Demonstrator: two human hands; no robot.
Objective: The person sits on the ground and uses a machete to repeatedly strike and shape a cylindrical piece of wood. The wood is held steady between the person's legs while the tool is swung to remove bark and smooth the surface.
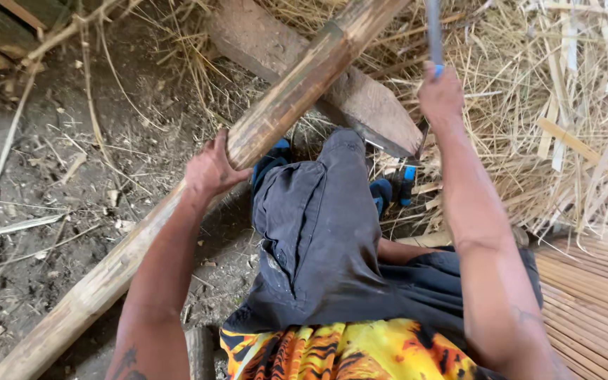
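One long bamboo pole point(276, 127) runs slantwise through the head view, from the lower left of the dirt floor up over one flat wooden block point(360, 98) among the straw point(529, 91). Two hands are at work: the left hand point(211, 169) is wrapped around the pole at mid-length, fingers curled under it, while the right hand point(440, 91) is raised beside the block, fist closed on the blue handle of one blade point(433, 32).

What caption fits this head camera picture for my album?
A seated person's left hand steadies a long bamboo pole while the right hand raises a blade above a wooden block.
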